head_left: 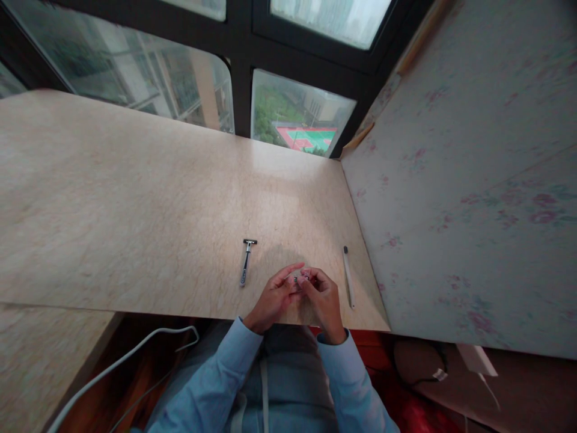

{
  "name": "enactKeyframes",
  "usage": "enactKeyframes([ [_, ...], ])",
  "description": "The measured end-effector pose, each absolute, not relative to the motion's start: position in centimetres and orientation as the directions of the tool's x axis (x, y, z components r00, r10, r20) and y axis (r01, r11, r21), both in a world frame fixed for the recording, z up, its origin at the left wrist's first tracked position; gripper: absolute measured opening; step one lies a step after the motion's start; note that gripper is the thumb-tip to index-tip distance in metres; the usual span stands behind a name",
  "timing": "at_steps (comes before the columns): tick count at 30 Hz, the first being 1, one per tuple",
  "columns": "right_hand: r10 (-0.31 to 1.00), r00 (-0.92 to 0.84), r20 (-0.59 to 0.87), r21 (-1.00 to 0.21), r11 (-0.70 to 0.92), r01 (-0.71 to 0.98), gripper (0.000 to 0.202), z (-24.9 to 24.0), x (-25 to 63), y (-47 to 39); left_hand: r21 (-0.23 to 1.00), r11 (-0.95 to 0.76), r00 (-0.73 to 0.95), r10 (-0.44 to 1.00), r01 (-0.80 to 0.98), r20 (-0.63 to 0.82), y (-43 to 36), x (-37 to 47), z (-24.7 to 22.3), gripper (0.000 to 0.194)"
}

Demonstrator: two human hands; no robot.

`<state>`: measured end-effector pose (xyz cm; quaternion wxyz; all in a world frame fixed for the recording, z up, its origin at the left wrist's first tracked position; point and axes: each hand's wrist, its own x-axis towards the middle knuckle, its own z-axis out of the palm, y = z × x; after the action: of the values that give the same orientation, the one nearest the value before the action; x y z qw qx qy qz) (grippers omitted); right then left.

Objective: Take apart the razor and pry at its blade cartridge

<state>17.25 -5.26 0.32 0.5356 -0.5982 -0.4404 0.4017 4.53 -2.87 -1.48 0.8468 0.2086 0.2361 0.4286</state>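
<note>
Both hands meet over the front edge of the marbled tabletop (171, 222). My left hand (274, 294) curls around from the left, its thumb and fingers near a small shiny, dark-ended thing (296, 279). From the right, my right hand (325, 296) pinches at that same small thing with thumb and forefinger. Most of it is hidden by the fingers, and its kind cannot be made out. Left of the hands lies a razor (246, 264), head toward the window. To their right is a toothbrush (348, 278) with a white handle and dark bristles.
A floral-papered wall (469, 198) bounds the tabletop on the right. Dark window frames (243, 96) stand along its far side. A white cable (130, 352) loops below the front edge at left. A white plug-like box (478, 359) lies low at right.
</note>
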Motion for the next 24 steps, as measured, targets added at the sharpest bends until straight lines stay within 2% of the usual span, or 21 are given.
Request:
enactKeyframes([
  [7, 0.965, 0.221, -0.139, -0.978, -0.099, -0.181, 0.020, 0.9, 17.0, -5.5, 0.584, 0.528, 0.501, 0.835, -0.616, -0.227, -3.2, 4.6, -1.9, 0.043],
  [24, 0.931, 0.284, -0.229, -0.927, -0.120, -0.354, 0.038, 0.3, 16.3, -6.4, 0.539, 0.549, 0.543, 0.818, -0.639, -0.190, -2.9, 4.6, -2.4, 0.050],
])
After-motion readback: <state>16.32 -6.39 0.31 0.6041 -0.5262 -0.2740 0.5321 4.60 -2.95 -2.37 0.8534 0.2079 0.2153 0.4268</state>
